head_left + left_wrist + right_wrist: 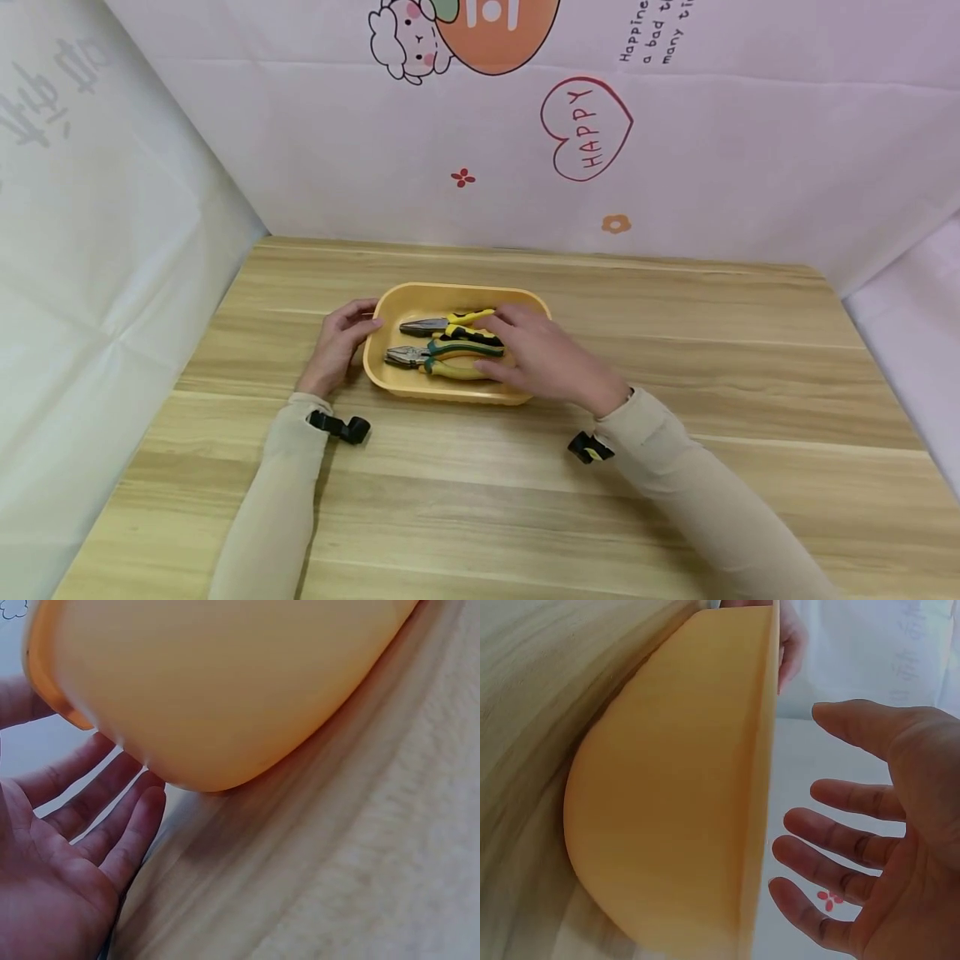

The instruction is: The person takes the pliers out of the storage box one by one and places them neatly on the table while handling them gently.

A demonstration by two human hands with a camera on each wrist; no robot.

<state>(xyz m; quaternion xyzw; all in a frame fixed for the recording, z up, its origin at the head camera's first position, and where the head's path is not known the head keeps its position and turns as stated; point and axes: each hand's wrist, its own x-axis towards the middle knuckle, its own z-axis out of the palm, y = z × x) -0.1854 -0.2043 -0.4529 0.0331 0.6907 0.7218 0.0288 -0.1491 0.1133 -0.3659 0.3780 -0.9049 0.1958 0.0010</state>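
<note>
A yellow plastic basket (450, 392) sits on the wooden table. Inside lie long-nose pliers (424, 327) with yellow-and-black handles and, nearer the front, combination pliers (408, 357) with green-and-yellow handles. Both pairs have their jaws toward the left. At the basket's left end, my left hand (337, 346) holds the edge, its thumb over the rim and its fingertips against the outer wall. My right hand (543, 354) hovers over the basket's right half, fingers spread above the plier handles. In the right wrist view, that hand's fingers (832, 832) stand beyond the rim, holding nothing.
A white printed cloth (525, 150) rises behind the table's far edge, with another white sheet (97, 250) along the left side. The wooden tabletop (450, 500) extends around the basket. Black camera straps (341, 427) are on both wrists.
</note>
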